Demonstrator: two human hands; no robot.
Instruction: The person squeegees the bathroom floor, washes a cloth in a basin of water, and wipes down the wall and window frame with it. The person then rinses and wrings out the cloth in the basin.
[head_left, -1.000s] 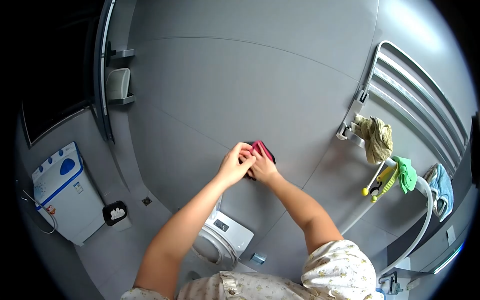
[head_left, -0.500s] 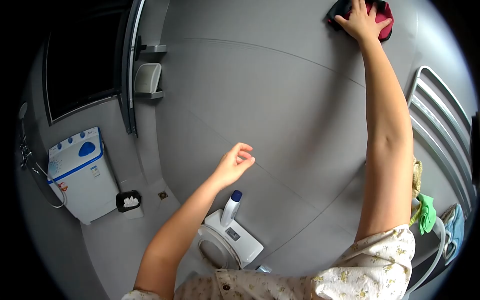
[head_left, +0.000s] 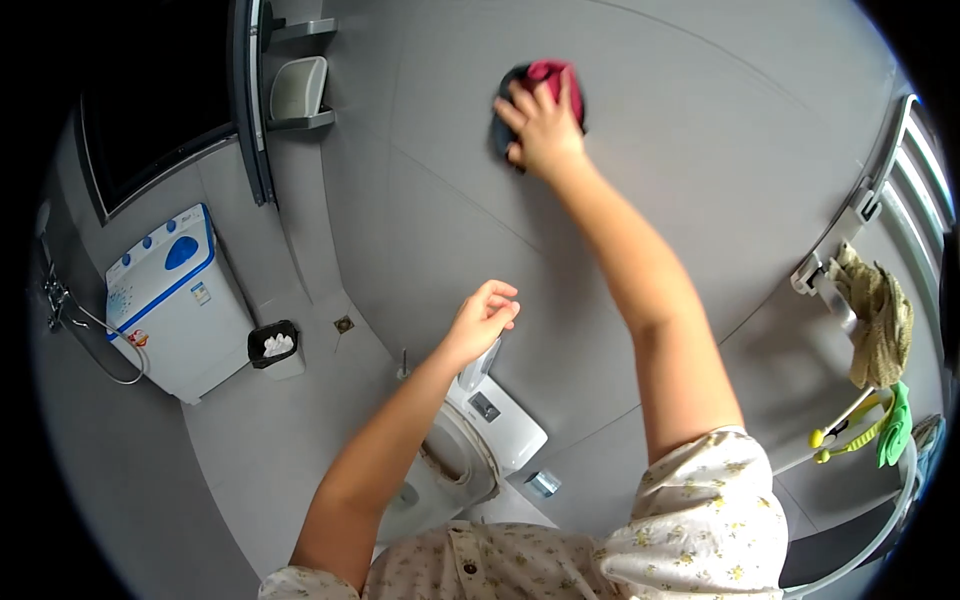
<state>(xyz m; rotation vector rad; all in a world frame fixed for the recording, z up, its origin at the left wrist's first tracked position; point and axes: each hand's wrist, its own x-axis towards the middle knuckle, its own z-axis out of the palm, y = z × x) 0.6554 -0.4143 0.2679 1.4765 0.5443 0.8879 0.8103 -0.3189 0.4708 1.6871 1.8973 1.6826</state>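
My right hand (head_left: pixel 548 130) is high on the grey tiled wall, its fingers spread over a bunched red and dark cloth (head_left: pixel 558 78) and pressing it against the tiles. Lower down, my left hand (head_left: pixel 482 322) hangs in the air with nothing in it. Its fingers are loosely bent, with a gap to the thumb. Behind that hand, a white bottle (head_left: pixel 478 372) stands on the toilet's cistern (head_left: pixel 515 440); its upper part is hidden.
To the left are a white and blue washing machine (head_left: pixel 185 310) and a small bin (head_left: pixel 280 362). A corner shelf (head_left: pixel 300 122) juts from the wall. On the right hang a towel rail (head_left: pixel 920 190), a brownish cloth (head_left: pixel 875 315) and a green cloth (head_left: pixel 897 430).
My right hand has slid the cloth left and down across the wall in view. The view has shifted, showing more of the right side. My left hand stays raised and bare.
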